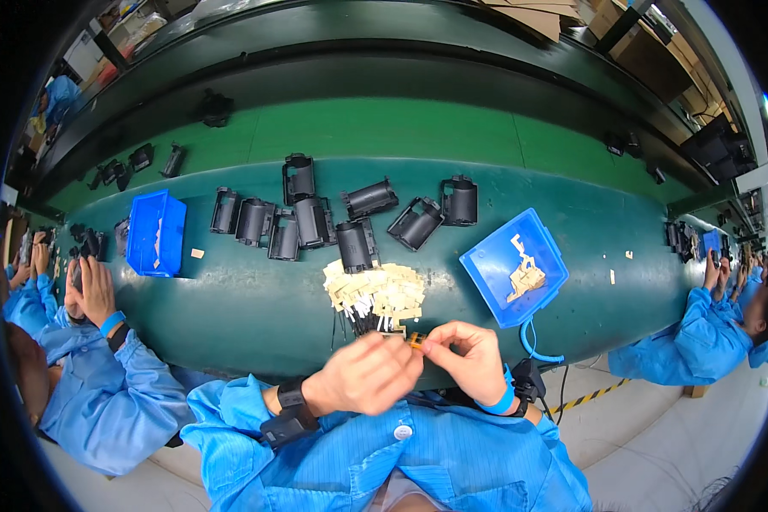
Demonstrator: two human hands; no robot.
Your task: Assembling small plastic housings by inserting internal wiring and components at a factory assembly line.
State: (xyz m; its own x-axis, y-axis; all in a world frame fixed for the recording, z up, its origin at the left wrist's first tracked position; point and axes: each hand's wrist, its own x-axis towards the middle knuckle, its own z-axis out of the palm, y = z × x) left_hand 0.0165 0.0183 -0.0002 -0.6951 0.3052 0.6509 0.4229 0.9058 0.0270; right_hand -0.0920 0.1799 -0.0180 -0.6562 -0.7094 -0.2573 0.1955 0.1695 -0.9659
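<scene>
Between the thumb and forefinger of my right hand (pixel 468 358) is a small yellow-orange piece (pixel 416 340), too small to name. My left hand (pixel 367 374) is right beside it, fingers curled and slightly blurred, so whatever they hold is hidden. Just beyond both hands lies a heap of small cream-coloured tabs (pixel 384 292). Thin black and white strips (pixel 363 317) stick out of its near side. A black plastic housing (pixel 357 244) touches the far side of the heap, and several more like it (pixel 313 222) are spread behind.
A blue bin (pixel 551 247) with cream scraps stands to the right, and a second blue bin (pixel 172 232) is at the left. A blue cord loop (pixel 539 346) hangs at the table edge. Co-workers in blue sit on both sides. Dark parts (pixel 141 157) lie along the green back strip.
</scene>
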